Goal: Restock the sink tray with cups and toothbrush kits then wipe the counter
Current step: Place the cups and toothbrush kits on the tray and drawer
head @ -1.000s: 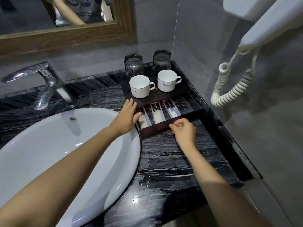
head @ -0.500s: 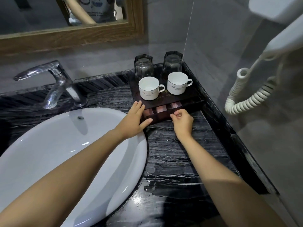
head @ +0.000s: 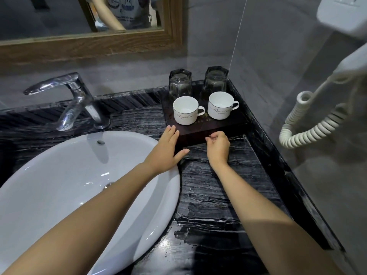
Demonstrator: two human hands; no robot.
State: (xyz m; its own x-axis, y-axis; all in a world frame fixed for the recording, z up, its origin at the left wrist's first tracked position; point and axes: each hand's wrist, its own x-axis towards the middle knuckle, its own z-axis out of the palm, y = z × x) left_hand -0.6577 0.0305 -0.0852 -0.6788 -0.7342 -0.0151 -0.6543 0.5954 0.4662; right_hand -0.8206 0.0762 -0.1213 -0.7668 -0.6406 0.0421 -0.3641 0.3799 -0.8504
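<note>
A dark wooden tray (head: pixel 234 121) stands in the back right corner of the black marble counter (head: pixel 214 195). On it are two white mugs, one on the left (head: pixel 185 110) and one on the right (head: pixel 221 105), with two upturned glass tumblers, left (head: pixel 180 84) and right (head: pixel 216 80), behind them. The tray's front drawer (head: pixel 194 136) is pushed in flush. My left hand (head: pixel 165 150) lies flat with straight fingers against the tray's front left corner. My right hand (head: pixel 218 144) has curled fingers at the middle of the drawer front, fingertips pinched at its top edge.
A white basin (head: pixel 59 185) fills the left, with a chrome tap (head: pixel 67 96) behind it. A wood-framed mirror (head: pixel 89 44) hangs above. A wall hairdryer with a coiled cord (head: pixel 309 124) hangs on the right. Water shines on the near counter.
The tray's drawer, open with the toothbrush kits showing, has been pushed fully in by my right hand. My left hand stayed braced at the tray's left corner.
</note>
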